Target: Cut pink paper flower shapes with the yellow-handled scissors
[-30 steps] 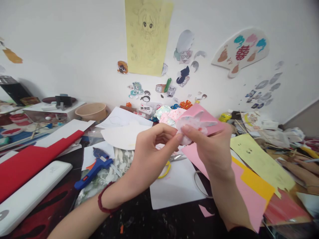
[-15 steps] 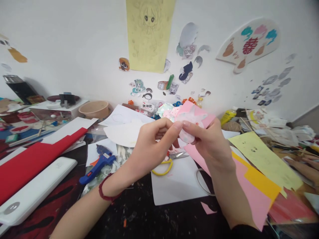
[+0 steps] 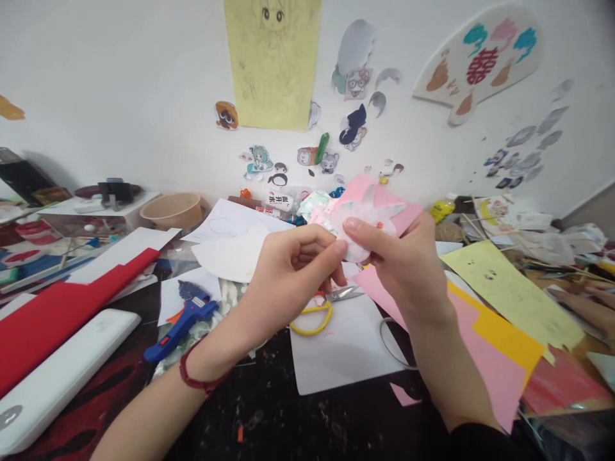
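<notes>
My right hand (image 3: pixel 408 262) grips a pale pink, rabbit-shaped cutout (image 3: pixel 358 214) with long ears and a small red mark, its thumb pressed on the front. Behind the cutout, in the same hand, is a sheet of pink paper (image 3: pixel 403 214). My left hand (image 3: pixel 298 269) pinches the cutout's lower left edge between thumb and curled fingers. Patterned fabric (image 3: pixel 314 205) shows just beyond the cutout. Under my hands, yellow-handled scissors (image 3: pixel 312 328) lie on white paper (image 3: pixel 341 365), their blades partly hidden.
A blue glue gun (image 3: pixel 182 323) lies left of my left arm, near a white power bank (image 3: pixel 67 378) and red sheet (image 3: pixel 67 307). Yellow paper (image 3: pixel 514 294) and pink sheets (image 3: pixel 480 358) lie right. Another person's hand (image 3: pixel 581 314) rests at the far right.
My right thumb has slid left over the cutout, which is now turned more face-on and shows more of its ears. The view has shifted slightly to the right.
</notes>
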Tool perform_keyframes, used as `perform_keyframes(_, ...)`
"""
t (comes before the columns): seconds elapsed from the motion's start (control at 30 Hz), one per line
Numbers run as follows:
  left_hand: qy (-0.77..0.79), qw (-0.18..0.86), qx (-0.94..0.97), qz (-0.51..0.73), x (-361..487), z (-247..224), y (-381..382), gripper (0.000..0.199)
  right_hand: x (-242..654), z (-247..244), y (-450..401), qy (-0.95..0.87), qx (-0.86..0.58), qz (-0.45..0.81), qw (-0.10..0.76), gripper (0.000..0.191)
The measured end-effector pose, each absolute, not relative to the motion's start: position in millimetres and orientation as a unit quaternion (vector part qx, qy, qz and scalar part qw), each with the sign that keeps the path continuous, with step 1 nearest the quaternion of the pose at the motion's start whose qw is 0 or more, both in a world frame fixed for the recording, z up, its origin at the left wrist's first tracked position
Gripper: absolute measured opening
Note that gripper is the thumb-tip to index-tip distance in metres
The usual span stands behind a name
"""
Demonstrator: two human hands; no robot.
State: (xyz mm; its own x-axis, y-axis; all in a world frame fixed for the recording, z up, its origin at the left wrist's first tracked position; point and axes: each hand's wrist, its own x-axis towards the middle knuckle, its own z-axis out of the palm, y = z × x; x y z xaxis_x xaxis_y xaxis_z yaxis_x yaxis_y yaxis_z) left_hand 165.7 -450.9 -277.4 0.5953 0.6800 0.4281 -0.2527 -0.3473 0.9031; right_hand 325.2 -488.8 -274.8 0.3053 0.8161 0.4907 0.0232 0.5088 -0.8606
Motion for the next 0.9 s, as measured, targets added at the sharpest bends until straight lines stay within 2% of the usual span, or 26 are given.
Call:
perform_keyframes(0.2,0.155,0.457,0.775,0.407,158.4,-267.3,-444.2,0.026,332.1,-272.5,-491.0,-0.553,-0.425,0.279,0.66,0.029)
perform_keyframes(0.37,0.167,0.431,0.812,0.356,147.5,-259.3,-436.5,0.024,343.2,-268.7,-494.7,-0.585,-0.456,0.282,0.609,0.038)
perform_keyframes(0.67,0.144,0.3,0.901,0.277,129.5,-255.2,-419.0,0.028,358.8,-261.6,-499.0,-0.651,-0.466,0.34,0.493,0.025)
perform_keyframes(0.8,0.122,0.269,0.918,0.266,129.9,-256.4,-416.4,0.028,356.2,-266.2,-495.6,-0.653,-0.479,0.334,0.482,0.021)
perform_keyframes(0.9,0.12,0.259,0.919,0.273,130.6,-257.9,-415.8,0.029,353.6,-270.4,-492.8,-0.649,-0.471,0.32,0.505,0.016)
